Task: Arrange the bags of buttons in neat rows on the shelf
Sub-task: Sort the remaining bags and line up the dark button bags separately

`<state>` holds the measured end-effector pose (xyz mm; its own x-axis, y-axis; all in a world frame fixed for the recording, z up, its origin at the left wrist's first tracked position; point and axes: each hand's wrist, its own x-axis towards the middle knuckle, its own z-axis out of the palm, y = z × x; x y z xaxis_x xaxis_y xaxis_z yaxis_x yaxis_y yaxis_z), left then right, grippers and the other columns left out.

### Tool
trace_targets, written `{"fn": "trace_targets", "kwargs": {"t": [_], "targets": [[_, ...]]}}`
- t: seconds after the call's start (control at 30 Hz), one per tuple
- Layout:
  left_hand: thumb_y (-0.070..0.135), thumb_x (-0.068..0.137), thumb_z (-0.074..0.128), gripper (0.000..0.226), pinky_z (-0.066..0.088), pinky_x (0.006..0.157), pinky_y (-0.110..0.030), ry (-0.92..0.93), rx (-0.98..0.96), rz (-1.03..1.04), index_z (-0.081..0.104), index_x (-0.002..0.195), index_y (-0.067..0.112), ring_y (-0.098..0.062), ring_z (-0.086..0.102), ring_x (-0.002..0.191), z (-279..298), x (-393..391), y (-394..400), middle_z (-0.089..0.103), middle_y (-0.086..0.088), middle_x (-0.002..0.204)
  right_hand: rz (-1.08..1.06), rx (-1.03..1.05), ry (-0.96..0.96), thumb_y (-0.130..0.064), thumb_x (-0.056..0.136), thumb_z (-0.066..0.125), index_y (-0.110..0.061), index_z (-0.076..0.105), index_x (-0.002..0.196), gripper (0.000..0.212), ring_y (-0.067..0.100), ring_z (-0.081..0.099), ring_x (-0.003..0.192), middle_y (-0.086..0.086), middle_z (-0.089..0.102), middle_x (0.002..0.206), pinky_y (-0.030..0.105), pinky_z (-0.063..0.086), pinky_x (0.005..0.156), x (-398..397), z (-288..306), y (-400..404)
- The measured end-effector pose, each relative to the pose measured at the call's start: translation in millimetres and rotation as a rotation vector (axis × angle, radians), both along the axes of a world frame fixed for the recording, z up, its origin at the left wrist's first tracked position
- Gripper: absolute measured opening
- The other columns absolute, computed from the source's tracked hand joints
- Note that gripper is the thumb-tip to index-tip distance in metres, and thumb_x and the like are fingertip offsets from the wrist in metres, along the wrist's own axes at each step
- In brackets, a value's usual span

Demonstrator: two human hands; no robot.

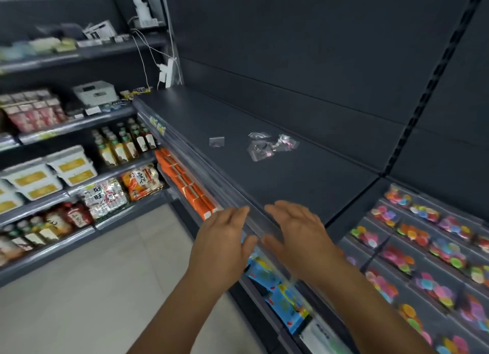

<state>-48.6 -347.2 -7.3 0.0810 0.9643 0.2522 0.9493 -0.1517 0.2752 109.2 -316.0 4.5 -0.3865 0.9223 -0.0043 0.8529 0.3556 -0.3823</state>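
Note:
A dark grey shelf (304,184) runs from the far left to the near right. On it lies a loose heap of small clear bags of buttons (270,144), and one single clear bag (217,141) lies apart to their left. My left hand (225,237) and my right hand (299,232) hover side by side at the shelf's near front edge, palms down, fingers straight, holding nothing. Both hands are well short of the bags.
To the right, a lower shelf section (423,247) holds rows of bags with coloured buttons. Orange packets (185,181) and blue packets (277,295) sit on shelves below. Across the aisle on the left stand shelves of bottles and food packs (79,168). A pale floor (105,287) lies between.

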Motion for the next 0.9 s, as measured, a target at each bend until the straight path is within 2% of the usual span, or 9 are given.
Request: {"fn": "trace_targets", "kwargs": {"t": [0.13, 0.4, 0.6, 0.77, 0.9], "targets": [[0.041, 0.095, 0.045, 0.059, 0.022, 0.112, -0.024, -0.007, 0.005, 0.008, 0.025, 0.148, 0.023, -0.015, 0.031, 0.135, 7.8, -14.2, 61.0, 0.036, 0.004, 0.148, 0.019, 0.004, 0.02, -0.046, 0.095, 0.042, -0.028, 0.017, 0.149, 0.062, 0.012, 0.009, 0.144, -0.006, 0.014, 0.157, 0.033, 0.006, 0.116, -11.4, 10.1, 62.8], [0.039, 0.095, 0.047, 0.061, 0.027, 0.112, -0.029, -0.013, -0.038, 0.013, 0.025, 0.148, 0.02, -0.018, 0.032, 0.135, 8.7, -42.2, 162.0, 0.036, -0.001, 0.148, -0.039, -0.013, 0.004, -0.042, 0.096, 0.044, -0.024, 0.02, 0.148, 0.061, 0.017, 0.016, 0.143, -0.004, 0.02, 0.156, 0.037, 0.017, 0.117, -25.7, 15.3, 158.8], [0.04, 0.097, 0.042, 0.061, 0.021, 0.115, -0.032, 0.054, -0.125, -0.012, 0.021, 0.149, 0.015, -0.022, 0.024, 0.14, -7.4, -77.2, 238.8, 0.027, -0.005, 0.153, -0.093, -0.095, 0.0, -0.034, 0.098, 0.042, -0.023, 0.019, 0.15, 0.058, 0.019, 0.016, 0.143, -0.004, 0.018, 0.157, 0.04, 0.021, 0.117, -54.2, -3.7, 208.0], [0.048, 0.097, 0.033, 0.065, 0.014, 0.117, -0.042, 0.174, -0.247, 0.033, 0.017, 0.149, 0.011, -0.027, 0.012, 0.144, -22.6, -107.5, 296.3, 0.019, -0.011, 0.155, -0.131, -0.105, -0.071, -0.03, 0.099, 0.038, -0.025, 0.025, 0.147, 0.05, 0.019, 0.015, 0.142, -0.008, 0.016, 0.156, 0.04, 0.023, 0.115, -81.2, -21.1, 237.8], [0.047, 0.098, 0.028, 0.056, 0.022, 0.11, -0.041, 0.176, -0.256, -0.062, 0.034, 0.141, 0.012, -0.025, 0.029, 0.134, -29.5, -120.5, 311.8, 0.033, -0.008, 0.145, -0.165, -0.073, -0.109, -0.029, 0.1, 0.033, -0.026, 0.031, 0.144, 0.044, 0.019, 0.014, 0.14, -0.01, 0.017, 0.155, 0.039, 0.023, 0.115, -104.2, -27.0, 249.3]]}}
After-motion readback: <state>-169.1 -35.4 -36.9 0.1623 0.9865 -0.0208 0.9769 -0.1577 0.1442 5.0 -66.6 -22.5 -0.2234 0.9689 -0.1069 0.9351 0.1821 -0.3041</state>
